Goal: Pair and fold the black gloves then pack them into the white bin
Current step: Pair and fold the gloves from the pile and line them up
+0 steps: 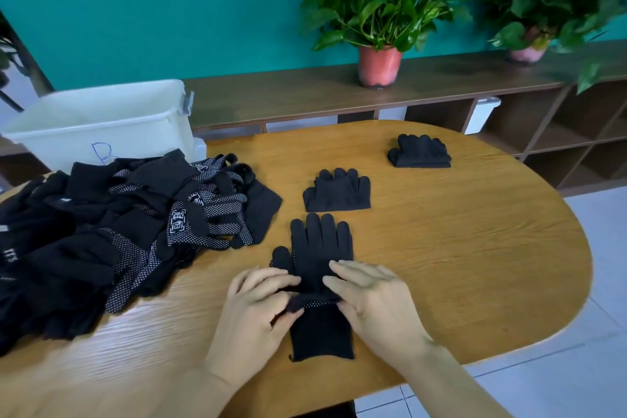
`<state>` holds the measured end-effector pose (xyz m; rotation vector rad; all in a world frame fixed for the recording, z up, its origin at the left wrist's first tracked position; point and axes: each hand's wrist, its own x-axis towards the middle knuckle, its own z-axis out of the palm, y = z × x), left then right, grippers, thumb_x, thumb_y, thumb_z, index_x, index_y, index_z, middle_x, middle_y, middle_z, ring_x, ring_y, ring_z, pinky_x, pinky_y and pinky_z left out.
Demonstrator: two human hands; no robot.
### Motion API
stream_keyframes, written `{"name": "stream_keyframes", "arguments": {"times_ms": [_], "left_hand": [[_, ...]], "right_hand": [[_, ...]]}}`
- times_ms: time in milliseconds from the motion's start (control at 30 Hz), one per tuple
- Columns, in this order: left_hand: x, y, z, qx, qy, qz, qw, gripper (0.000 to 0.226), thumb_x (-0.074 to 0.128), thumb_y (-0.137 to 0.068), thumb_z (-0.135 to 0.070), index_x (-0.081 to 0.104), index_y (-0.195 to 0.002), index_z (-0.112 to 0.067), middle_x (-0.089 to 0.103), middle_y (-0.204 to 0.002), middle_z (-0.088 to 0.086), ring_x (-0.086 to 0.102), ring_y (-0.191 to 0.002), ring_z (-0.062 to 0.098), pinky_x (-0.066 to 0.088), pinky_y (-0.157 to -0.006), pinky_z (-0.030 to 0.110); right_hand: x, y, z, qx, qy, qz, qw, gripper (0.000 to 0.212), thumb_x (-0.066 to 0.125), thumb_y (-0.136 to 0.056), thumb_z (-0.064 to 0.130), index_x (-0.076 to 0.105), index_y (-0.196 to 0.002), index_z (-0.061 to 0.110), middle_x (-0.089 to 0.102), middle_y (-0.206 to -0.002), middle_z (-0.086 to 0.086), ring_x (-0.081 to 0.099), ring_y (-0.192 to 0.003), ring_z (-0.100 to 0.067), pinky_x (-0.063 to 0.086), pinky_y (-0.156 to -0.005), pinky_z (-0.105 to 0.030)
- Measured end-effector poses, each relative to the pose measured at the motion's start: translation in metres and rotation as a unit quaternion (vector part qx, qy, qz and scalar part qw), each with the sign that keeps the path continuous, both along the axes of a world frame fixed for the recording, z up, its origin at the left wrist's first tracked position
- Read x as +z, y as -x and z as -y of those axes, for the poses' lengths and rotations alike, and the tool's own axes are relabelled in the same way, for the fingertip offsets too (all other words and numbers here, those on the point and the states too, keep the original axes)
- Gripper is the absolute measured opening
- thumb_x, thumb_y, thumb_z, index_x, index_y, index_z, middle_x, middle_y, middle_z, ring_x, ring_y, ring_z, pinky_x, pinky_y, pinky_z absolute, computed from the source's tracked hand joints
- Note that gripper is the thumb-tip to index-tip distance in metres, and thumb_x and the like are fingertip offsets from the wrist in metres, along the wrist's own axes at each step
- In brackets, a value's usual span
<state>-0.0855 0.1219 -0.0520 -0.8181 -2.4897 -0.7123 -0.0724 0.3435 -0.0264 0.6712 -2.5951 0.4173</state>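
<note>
- Head cam: flat black knit glove pair (pixel 320 248) lies fingers-away on an oval light-wood table (pixel 441 265), at its near middle. Everything below is placed rel. to this pair.
- Left hand (pixel 251 319) clamped on it: thumb & curled fingers pinch a raised ridge of fabric across the wrist area, on the pair's left edge.
- Right hand (pixel 373 305) also grips it: forefinger lies over the palm area and thumb sits below the same ridge, so the ridge is nipped btwn them; other fingers fairly straight.
- White grip dots show along the lifted ridge and by the pair's thumb.
- Just beyond its fingertips: a folded black glove bundle (pixel 337 192). Further beyond & to the right: a second folded black bundle (pixel 419 151).
- To its left: a big heap of loose black gloves (pixel 118 231), many w/ white dot palms and a white square printed emblem (pixel 178 219); characters too blurred to read.
- Far left beyond the heap: white plastic bin (pixel 101 122), off the table edge, w/ blue handwritten mark (pixel 101 153), looks like "B" or "R", partly hidden.
- Well beyond the pair: dark wood shelf unit (pixel 305 88) w/ leafy plant in a pink-red pot (pixel 379 66), against a teal wall (pixel 169 10).
</note>
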Motion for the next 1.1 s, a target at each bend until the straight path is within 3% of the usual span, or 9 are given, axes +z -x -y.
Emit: {"name": "stream_keyframes", "arguments": {"times_ms": [167,300,400,700,1100], "left_hand": [[0.002,-0.003,-0.003,0.015,0.018,-0.042,0.999,0.023,0.058,-0.086,-0.041,0.071,-0.074,-0.027,0.069,-0.103,-0.022,0.056,-0.107,0.002,0.031,-0.101,0.037],[0.004,-0.005,-0.003,0.018,0.046,-0.057,0.997,0.019,0.058,-0.086,-0.038,0.074,-0.081,-0.03,0.069,-0.1,-0.023,0.057,-0.103,0.002,0.031,-0.101,0.039],[0.003,-0.007,0.0,0.016,0.057,-0.065,0.996,0.018,0.058,-0.085,-0.032,0.076,-0.087,-0.031,0.069,-0.099,-0.022,0.058,-0.103,0.002,0.032,-0.101,0.04],[0.005,-0.013,0.008,-0.022,0.121,-0.12,0.985,0.024,0.056,-0.088,-0.018,0.075,-0.095,-0.029,0.07,-0.098,-0.018,0.059,-0.101,0.006,0.035,-0.099,0.04],[0.005,-0.013,0.011,-0.043,0.12,-0.076,0.989,0.028,0.053,-0.088,-0.018,0.076,-0.096,-0.031,0.069,-0.102,-0.016,0.061,-0.095,0.006,0.035,-0.101,0.039]], "right_hand": [[-0.009,-0.01,0.002,0.016,-0.006,-0.003,1.0,0.049,0.091,-0.046,0.009,0.078,-0.091,0.023,0.075,-0.104,0.003,0.071,-0.096,-0.015,0.057,-0.077,-0.026],[-0.012,-0.012,0.002,0.024,0.002,-0.042,0.999,0.029,0.062,-0.068,0.008,0.078,-0.088,0.021,0.075,-0.101,0.003,0.072,-0.095,-0.015,0.057,-0.076,-0.026],[-0.015,-0.014,0.003,0.022,0.005,-0.078,0.997,0.036,0.046,-0.075,0.009,0.079,-0.088,0.02,0.075,-0.099,0.003,0.072,-0.093,-0.015,0.056,-0.077,-0.025],[-0.019,-0.014,0.005,0.033,0.03,-0.117,0.992,0.039,0.044,-0.074,0.005,0.079,-0.084,0.018,0.076,-0.092,0.004,0.073,-0.086,-0.015,0.057,-0.075,-0.026],[-0.014,-0.016,0.001,0.051,-0.024,-0.108,0.993,0.037,0.045,-0.075,0.003,0.078,-0.081,0.018,0.076,-0.097,0.0,0.072,-0.091,-0.017,0.056,-0.076,-0.027]]}}
